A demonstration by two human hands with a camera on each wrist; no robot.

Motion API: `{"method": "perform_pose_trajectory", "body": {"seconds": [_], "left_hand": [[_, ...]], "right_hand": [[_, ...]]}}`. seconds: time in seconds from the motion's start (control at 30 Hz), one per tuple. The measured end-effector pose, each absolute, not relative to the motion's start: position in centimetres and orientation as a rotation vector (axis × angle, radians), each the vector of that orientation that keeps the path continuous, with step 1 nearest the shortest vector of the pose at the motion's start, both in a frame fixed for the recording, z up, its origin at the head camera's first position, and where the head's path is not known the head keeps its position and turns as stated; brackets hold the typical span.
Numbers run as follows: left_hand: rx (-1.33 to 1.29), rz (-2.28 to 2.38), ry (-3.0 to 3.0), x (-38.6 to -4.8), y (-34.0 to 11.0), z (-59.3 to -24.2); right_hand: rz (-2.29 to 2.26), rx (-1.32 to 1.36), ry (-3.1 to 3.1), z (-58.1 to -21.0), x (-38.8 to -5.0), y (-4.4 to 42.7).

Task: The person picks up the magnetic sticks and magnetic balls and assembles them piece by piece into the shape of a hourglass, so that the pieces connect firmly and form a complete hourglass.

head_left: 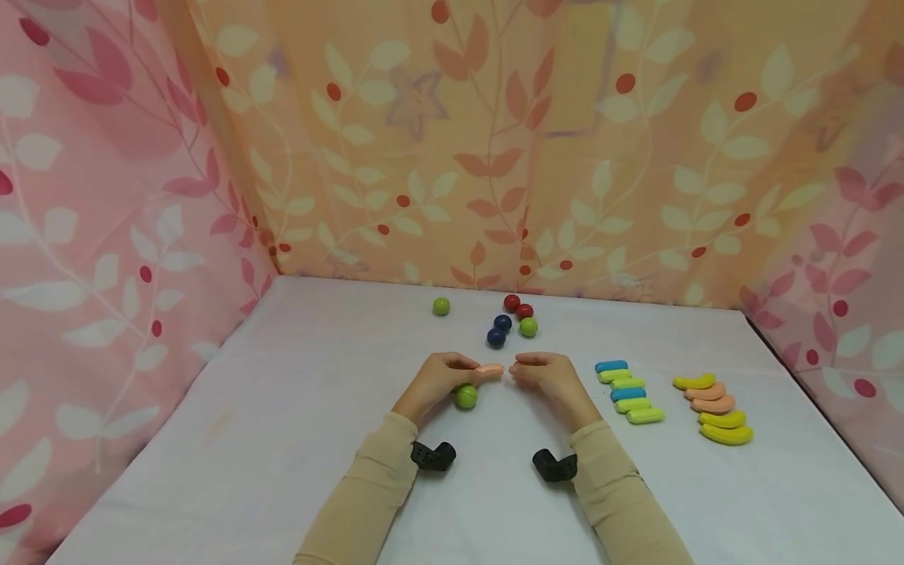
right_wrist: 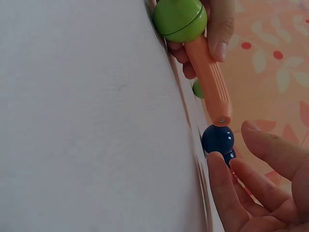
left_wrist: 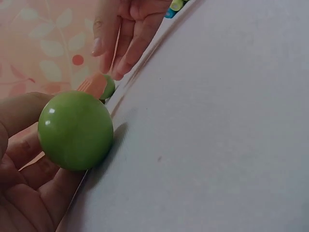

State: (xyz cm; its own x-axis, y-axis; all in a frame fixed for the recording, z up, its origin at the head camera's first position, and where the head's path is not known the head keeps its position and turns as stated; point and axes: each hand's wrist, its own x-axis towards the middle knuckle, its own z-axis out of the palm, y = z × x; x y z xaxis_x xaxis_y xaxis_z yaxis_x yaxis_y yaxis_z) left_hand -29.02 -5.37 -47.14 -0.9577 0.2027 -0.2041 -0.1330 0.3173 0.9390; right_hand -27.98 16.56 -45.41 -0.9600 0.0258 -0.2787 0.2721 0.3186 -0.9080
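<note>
My left hand point(head_left: 436, 382) pinches a short orange stick point(right_wrist: 210, 79) with ridges and a small metallic spot in its end. A green ball point(head_left: 465, 397) with a seam sits by that hand, against the stick's near end in the right wrist view; whether it is fixed there I cannot tell. In the left wrist view the ball point(left_wrist: 76, 130) covers most of the stick. Just off the stick's free end is my right hand point(head_left: 554, 382), its thumb and fingers spread apart with nothing between them.
Beyond the hands lie two dark blue balls point(head_left: 497, 337), two red balls point(head_left: 512, 302) and two more green balls point(head_left: 441, 306). Rightward are a column of blue and lime straight sticks point(head_left: 628, 393) and a column of yellow and orange curved sticks point(head_left: 726, 435). Patterned curtains point(head_left: 494, 157) border the white table point(head_left: 318, 377).
</note>
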Motion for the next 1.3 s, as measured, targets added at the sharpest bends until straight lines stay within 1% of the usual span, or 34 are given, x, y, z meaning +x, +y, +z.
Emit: {"method": "perform_pose_trajectory", "body": {"seconds": [0.3,0.53,0.8,0.9,1.13,1.3], "left_hand": [[0.039,1.699,2.341,-29.3,-5.9,-47.2],[-0.021,1.744,2.347,-29.4,-6.4,-47.1],[-0.077,1.749,2.356,-29.5,-7.0,-47.1],[-0.087,1.759,2.357,-29.6,-7.2,-46.8],[-0.111,1.734,2.380,-29.7,-7.3,-46.7],[-0.113,1.733,2.376,-29.9,-7.3,-47.0]], "right_hand": [[-1.917,0.411,2.279,-45.6,-30.4,15.0],[-2.010,0.397,2.285,-45.8,-31.5,13.9],[-1.910,0.425,2.433,-45.5,-32.2,12.4],[-1.875,0.487,2.466,-45.3,-32.6,12.0],[-1.818,0.528,2.553,-45.3,-33.3,11.8],[-1.830,0.541,2.506,-45.2,-33.3,11.9]]}}
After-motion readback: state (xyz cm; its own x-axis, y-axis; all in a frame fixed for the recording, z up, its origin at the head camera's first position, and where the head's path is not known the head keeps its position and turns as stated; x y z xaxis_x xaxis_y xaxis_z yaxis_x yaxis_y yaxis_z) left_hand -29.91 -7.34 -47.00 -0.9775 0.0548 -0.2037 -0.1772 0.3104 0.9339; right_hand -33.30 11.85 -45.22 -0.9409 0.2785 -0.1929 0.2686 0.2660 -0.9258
